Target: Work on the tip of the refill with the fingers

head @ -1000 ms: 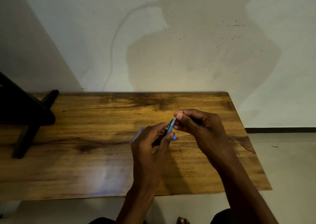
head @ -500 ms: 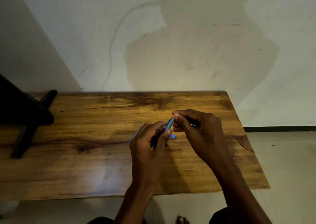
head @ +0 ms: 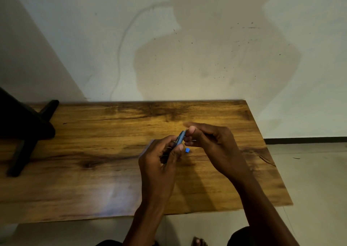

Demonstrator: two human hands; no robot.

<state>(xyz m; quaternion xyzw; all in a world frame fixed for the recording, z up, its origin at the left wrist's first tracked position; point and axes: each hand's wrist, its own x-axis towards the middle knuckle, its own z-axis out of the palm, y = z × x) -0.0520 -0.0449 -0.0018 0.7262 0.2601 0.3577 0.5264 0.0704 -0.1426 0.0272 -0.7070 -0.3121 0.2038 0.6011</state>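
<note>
Over the middle right of the wooden table (head: 93, 170), my left hand (head: 161, 163) grips a slim blue pen barrel (head: 180, 138) that points up and away. A pale clear part (head: 149, 145) sticks out behind its fingers. My right hand (head: 212, 144) has its fingers curled and pinches at the barrel's upper tip; what it holds there is too small and blurred to name. A small blue cap-like piece (head: 187, 150) lies on the table just below and between the two hands.
A black stand with splayed legs (head: 24, 133) occupies the table's left end. The table's back edge meets a pale wall (head: 187, 57). A tiled floor (head: 309, 170) lies to the right, and a bare foot (head: 199, 242) shows below the front edge.
Both hands shifted slightly right and away while staying together at the pen. The small blue piece now shows plainly on the table between them.
</note>
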